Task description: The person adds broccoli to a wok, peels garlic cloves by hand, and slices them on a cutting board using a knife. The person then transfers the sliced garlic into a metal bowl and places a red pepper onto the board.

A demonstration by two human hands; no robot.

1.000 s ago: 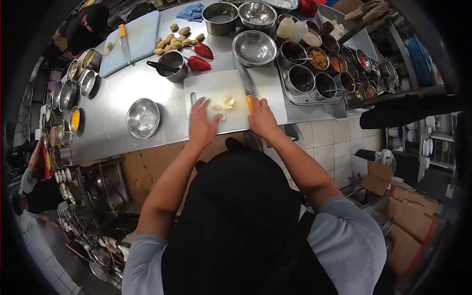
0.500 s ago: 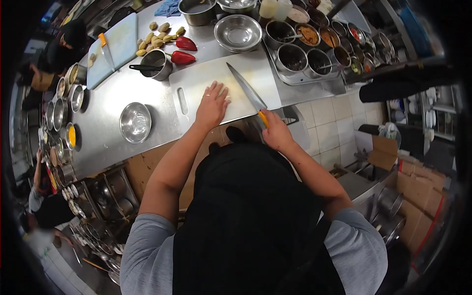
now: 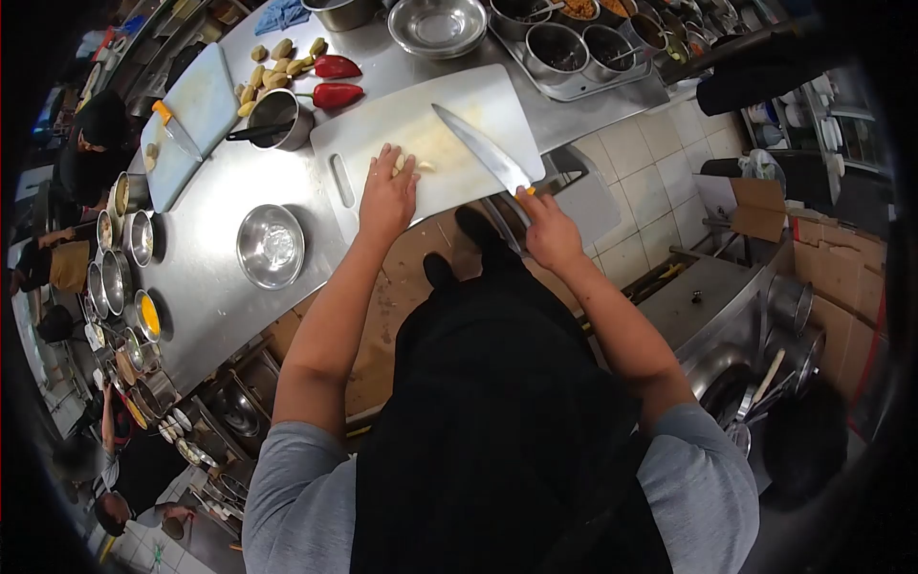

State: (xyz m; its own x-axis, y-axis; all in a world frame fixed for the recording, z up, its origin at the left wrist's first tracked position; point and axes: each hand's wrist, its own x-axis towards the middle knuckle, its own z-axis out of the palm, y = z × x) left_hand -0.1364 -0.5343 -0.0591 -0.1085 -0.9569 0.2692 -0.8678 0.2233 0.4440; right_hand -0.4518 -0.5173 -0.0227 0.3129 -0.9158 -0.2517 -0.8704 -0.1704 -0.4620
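My right hand (image 3: pixel 553 232) is wrapped round the orange handle of a large chef's knife (image 3: pixel 481 147). Its blade lies over the right part of a white cutting board (image 3: pixel 368 143), the tip pointing away from me. On the left part of that board rests my left hand (image 3: pixel 388 196), fingers stretched out and holding nothing I can see. A few small pale-yellow pieces (image 3: pixel 425 166), their kind unclear, lie beside its fingertips. Beyond the board are two red peppers (image 3: pixel 337 96) and several brownish-yellow, potato-like pieces (image 3: pixel 274 78).
A saucepan (image 3: pixel 295 126) with a black-handled utensil and a steel bowl (image 3: pixel 271 247) stand left of the board. Another board (image 3: pixel 196 100) carries an orange-handled knife (image 3: pixel 178 132). Steel bowls and a tray of sauce pots (image 3: pixel 557 53) line the far side. Other people are at left.
The view has shifted. My left hand has drawn back toward the board's left, uncovering the pale pieces. The knife stays in my right hand, its blade turned flatter.
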